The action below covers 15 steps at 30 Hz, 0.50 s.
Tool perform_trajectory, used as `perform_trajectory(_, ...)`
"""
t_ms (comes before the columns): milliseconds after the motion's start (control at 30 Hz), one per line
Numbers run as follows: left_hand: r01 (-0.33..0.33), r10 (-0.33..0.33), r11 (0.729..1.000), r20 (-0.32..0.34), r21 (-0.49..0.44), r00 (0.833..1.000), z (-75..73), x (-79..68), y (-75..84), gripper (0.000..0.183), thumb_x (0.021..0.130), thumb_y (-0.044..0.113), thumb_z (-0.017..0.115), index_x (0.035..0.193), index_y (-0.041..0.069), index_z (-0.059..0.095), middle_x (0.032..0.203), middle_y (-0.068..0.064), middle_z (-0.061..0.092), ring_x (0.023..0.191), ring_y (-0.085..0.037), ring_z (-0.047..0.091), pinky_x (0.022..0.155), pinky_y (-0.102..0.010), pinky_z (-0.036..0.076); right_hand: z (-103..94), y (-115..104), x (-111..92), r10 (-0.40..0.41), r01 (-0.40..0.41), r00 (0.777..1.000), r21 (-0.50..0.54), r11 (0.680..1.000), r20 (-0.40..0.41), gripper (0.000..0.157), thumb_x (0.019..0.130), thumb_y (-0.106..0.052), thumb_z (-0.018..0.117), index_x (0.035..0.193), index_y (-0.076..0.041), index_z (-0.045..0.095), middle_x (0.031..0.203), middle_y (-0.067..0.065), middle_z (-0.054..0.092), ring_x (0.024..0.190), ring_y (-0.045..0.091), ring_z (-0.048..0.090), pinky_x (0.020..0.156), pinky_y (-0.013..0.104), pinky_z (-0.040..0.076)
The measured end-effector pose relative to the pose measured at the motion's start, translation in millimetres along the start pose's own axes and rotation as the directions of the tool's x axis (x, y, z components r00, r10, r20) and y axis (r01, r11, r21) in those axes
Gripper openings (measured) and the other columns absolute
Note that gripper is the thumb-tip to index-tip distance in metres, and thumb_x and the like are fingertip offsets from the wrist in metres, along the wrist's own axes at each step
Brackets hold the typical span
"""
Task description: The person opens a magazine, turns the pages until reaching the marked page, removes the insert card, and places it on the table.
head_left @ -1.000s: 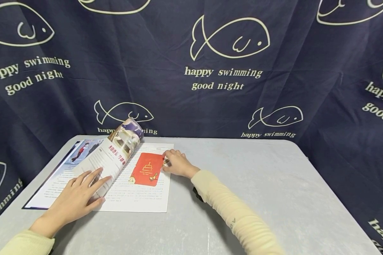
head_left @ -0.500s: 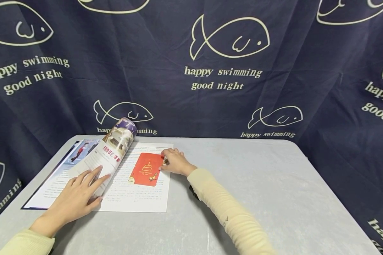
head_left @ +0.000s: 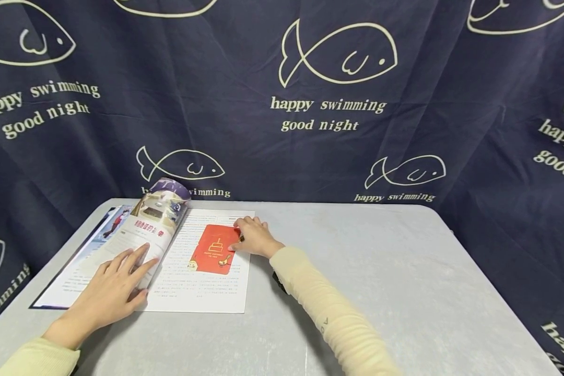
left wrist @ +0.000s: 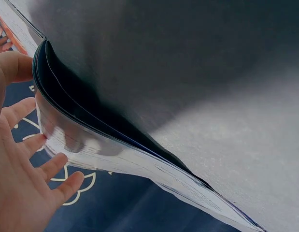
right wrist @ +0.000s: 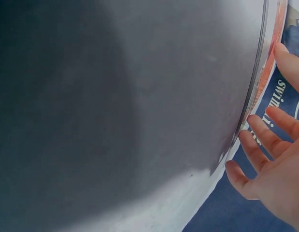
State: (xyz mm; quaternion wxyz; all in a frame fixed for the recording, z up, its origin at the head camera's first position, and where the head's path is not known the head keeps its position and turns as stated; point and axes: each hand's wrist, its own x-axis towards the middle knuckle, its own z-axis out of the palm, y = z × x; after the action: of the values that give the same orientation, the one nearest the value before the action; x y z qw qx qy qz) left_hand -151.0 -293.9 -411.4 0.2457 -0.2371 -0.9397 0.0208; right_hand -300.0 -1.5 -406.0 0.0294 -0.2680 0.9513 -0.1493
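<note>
An open magazine (head_left: 180,298) lies on the left half of the table. My left hand (head_left: 110,290) rests with spread fingers on its left pages, which bulge up in a curve. In the left wrist view, the fingertips touch the outside of the bent pages (left wrist: 86,154). A red birthday card (head_left: 213,249) with a gold cake drawing lies flat on the right page. At the card's right edge is my right hand (head_left: 256,239), its thumb on the card. The right wrist view has the right hand's fingers (right wrist: 255,157) extended and apart beside the magazine's edge.
The grey table (head_left: 380,292) stretches away to the right of the magazine. Behind it hangs a dark blue curtain (head_left: 244,156) with fish drawings and white lettering. A cream sleeve (head_left: 324,308) crosses the table's front toward the right hand.
The curled pages have leaned further left and flattened, uncovering more of the right page. My right hand has slid slightly left onto the card's edge. My left hand has barely moved.
</note>
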Motion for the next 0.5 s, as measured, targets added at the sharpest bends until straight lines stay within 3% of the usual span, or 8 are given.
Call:
perform_trajectory(233, 0.02, -0.02, 1.0, 0.042, 0.006, 0.999, -1.2, -0.5, 2.1, 0.059, 0.061, 0.025, 0.064, 0.118, 0.01, 0.057, 0.13, -0.014, 0.046, 0.11, -0.039, 0.046, 0.074, -0.057, 0.038, 0.8, -7.8, 3.7, 0.04, -0.04, 0.999, -0.01, 0.999, -0.002, 0.062, 0.074, -0.044, 0.072, 0.124, -0.015, 0.05, 0.124, 0.004, 0.051, 0.114, 0.024, 0.043, 0.091, 0.041, 0.034)
perform_trajectory(500, 0.063, -0.065, 0.998, 0.126, 0.022, 0.99, -2.4, -1.8, 4.7, 0.056, 0.07, 0.034, 0.067, 0.12, 0.011, 0.057, 0.13, -0.013, 0.048, 0.108, -0.036, 0.05, 0.075, -0.057, 0.038, 2.2, -11.4, 6.9, 0.076, -0.076, 0.997, 0.001, 0.997, -0.008, 0.063, 0.071, -0.041, 0.075, 0.123, -0.016, 0.051, 0.121, 0.005, 0.052, 0.108, 0.021, 0.044, 0.09, 0.039, 0.034)
